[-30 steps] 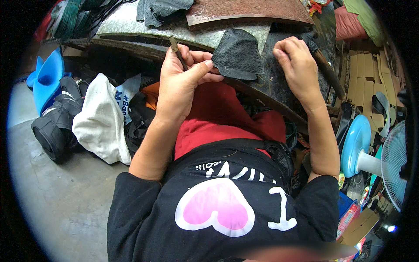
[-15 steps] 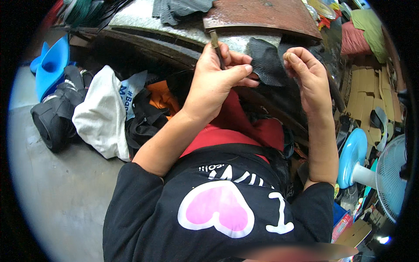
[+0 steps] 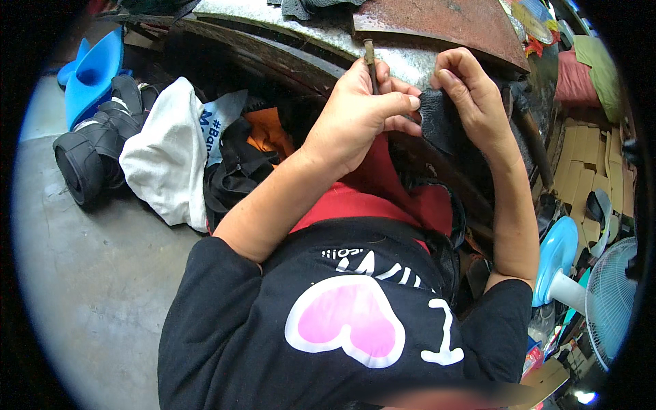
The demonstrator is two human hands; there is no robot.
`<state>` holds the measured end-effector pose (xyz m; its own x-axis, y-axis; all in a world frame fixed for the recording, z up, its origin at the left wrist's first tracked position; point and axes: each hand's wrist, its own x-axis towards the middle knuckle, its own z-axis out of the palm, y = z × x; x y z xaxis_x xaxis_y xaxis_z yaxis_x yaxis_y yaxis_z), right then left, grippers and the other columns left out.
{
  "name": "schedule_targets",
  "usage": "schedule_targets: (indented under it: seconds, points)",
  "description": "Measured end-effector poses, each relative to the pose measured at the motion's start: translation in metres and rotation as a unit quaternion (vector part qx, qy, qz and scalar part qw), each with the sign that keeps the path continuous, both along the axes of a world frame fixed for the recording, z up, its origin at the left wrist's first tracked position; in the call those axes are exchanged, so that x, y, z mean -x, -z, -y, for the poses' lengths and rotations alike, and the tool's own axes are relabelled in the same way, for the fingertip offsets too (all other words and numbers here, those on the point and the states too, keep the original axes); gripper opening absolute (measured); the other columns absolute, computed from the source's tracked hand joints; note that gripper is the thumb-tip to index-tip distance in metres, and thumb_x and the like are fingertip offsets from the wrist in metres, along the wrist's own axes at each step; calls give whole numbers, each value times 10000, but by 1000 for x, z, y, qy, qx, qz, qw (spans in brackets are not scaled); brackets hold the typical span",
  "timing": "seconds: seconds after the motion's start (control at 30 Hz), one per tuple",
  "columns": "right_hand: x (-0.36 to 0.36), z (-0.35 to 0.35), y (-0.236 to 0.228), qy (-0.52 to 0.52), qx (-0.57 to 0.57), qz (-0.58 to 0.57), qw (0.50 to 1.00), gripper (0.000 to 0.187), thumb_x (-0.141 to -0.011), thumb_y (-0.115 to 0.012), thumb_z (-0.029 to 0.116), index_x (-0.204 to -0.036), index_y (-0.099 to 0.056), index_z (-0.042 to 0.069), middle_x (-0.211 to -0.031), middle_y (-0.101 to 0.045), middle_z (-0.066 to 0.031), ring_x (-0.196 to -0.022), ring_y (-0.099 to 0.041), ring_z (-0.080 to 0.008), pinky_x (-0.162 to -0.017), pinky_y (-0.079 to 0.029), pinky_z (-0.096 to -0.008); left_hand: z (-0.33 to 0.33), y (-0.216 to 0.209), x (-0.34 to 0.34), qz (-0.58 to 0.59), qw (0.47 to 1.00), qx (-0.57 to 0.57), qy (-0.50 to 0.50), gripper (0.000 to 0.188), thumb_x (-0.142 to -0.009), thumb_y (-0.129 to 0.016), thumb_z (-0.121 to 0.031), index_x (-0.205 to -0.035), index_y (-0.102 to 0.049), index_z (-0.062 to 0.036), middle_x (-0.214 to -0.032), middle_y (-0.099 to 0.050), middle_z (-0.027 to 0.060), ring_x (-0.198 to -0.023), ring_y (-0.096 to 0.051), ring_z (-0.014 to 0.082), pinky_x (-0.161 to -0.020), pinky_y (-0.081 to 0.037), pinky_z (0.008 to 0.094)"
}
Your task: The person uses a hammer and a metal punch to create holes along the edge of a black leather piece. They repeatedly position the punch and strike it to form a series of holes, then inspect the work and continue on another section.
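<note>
My left hand (image 3: 359,113) is closed round a slim dark-handled tool (image 3: 370,58) with a brownish end pointing up and away. Between the same hand's thumb and fingers is the edge of a small piece of black grained leather (image 3: 437,121). My right hand (image 3: 471,96) is pinched, thumb against fingers, at the leather's upper edge. Whatever sits in that pinch is too small to make out. Both hands are raised in front of the workbench's near edge.
A reddish-brown board (image 3: 444,27) lies on the pale bench top (image 3: 273,31), with dark cloth-like scraps (image 3: 314,7) beside it. To the left are a white cloth (image 3: 164,154), black straps and a blue plastic object (image 3: 96,78). A fan (image 3: 611,301) and flattened cardboard (image 3: 584,154) are at right.
The leather piece has turned and shifted in the left fingers. My right fingertips have risen to its upper edge. The whole view has shifted slightly; the tool stays in my left hand.
</note>
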<state>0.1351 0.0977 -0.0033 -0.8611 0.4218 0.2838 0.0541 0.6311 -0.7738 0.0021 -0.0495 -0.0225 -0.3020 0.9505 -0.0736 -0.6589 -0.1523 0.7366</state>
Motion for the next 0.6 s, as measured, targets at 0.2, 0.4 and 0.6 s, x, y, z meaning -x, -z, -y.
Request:
schedule_targets:
  seconds: [0.2, 0.4, 0.6]
  points:
    - [-4, 0, -6, -47, 99, -43, 993, 128, -985, -499, 121, -1017, -525, 0, -833, -587, -33, -801, -577, -125, -760, -469, -256, 1, 2, 1, -27, 999, -21, 16, 285, -837, -595, 57, -965, -388, -91, -962, -610, 148, -790, -642, 197, -660, -563, 287]
    - [-9, -3, -10, -60, 57, 5, 997, 134, -969, -538, 116, -1016, -535, -9, -861, -544, -22, -845, -511, -91, -785, -439, -231, 0, 2, 1, -28, 999, -15, 17, 289, -832, -608, 49, -972, -398, -93, -967, -607, 137, -781, -626, 172, -649, -529, 259]
    - [-11, -5, -5, -37, 77, -5, 996, 128, -957, -562, 114, -1003, -551, -5, -879, -547, -3, -849, -507, -83, -792, -433, -224, 0, 0, -5, -54, 998, 2, -10, 368, -802, -652, 61, -1002, -389, -103, -979, -605, 134, -795, -616, 165, -645, -513, 258]
